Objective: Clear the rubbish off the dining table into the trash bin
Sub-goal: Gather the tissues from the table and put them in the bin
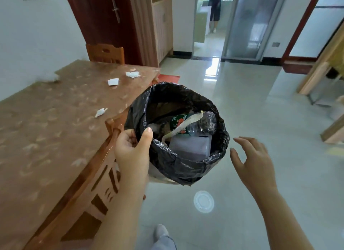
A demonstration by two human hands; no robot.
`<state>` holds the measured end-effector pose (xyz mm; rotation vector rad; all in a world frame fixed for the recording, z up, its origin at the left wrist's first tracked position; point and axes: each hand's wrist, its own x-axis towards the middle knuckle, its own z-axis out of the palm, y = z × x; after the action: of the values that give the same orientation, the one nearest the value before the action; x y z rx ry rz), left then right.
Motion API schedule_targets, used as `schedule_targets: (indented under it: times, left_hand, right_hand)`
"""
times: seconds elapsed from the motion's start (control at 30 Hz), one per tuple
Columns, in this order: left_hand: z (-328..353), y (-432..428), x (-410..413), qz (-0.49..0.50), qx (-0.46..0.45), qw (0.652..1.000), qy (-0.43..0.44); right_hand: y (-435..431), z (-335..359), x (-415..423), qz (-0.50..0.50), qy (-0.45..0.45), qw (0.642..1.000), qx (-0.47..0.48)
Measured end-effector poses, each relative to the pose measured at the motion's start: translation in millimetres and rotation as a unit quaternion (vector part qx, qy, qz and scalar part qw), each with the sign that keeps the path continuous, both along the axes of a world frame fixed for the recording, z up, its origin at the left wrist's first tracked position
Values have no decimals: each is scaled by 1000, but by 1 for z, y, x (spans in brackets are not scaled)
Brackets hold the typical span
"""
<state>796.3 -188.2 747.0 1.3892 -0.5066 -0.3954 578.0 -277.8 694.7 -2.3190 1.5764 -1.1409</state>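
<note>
My left hand [132, 149] grips the near-left rim of the trash bin [188, 169], which is lined with a black bag and held up off the floor beside the table. Inside it lie a crushed plastic bottle with a green label [193, 125], a clear plastic box [189, 147] and other scraps. My right hand [251, 156] hovers open just right of the bin, fingers spread, holding nothing. On the brown dining table [46, 138] lie three crumpled white tissues: one near the edge [100, 112], one further back [113, 81], one at the far end [132, 74].
A wooden chair [98, 175] is tucked against the table's right side below my left arm; another chair [105, 53] stands at the far end. A clear round plastic lid [203, 201] lies on the tiled floor. A person stands in the far doorway [215, 9].
</note>
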Motion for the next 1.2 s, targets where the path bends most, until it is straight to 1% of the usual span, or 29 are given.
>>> schedule_targets:
  times: [0.13, 0.3, 0.5, 0.6, 0.8, 1.0, 1.1, 1.2]
  left_hand:
    - [-13, -61, 13, 3, -7, 1000, 14]
    - [-12, -154, 49, 16, -27, 999, 28]
    - [0, -242, 100, 32, -53, 998, -6]
    - [5, -273, 120, 62, -72, 995, -18]
    - [7, -332, 162, 153, -94, 981, -68]
    - [21, -386, 213, 292, -104, 948, -79]
    - [26, -396, 234, 351, -107, 927, -84]
    - [23, -391, 255, 410, -108, 901, -89]
  right_hand:
    - [-55, -7, 5, -7, 19, 1000, 3]
    - [-145, 1, 45, 9, 45, 999, 9]
    - [-247, 21, 108, 50, 52, 997, 1]
    - [-285, 20, 137, 81, 49, 995, 8]
    - [-373, 14, 204, 153, 35, 988, 2]
    - [-467, 23, 287, 286, 25, 958, -8]
    - [-498, 33, 335, 361, 23, 932, 1]
    - [-509, 36, 388, 436, 35, 899, -5]
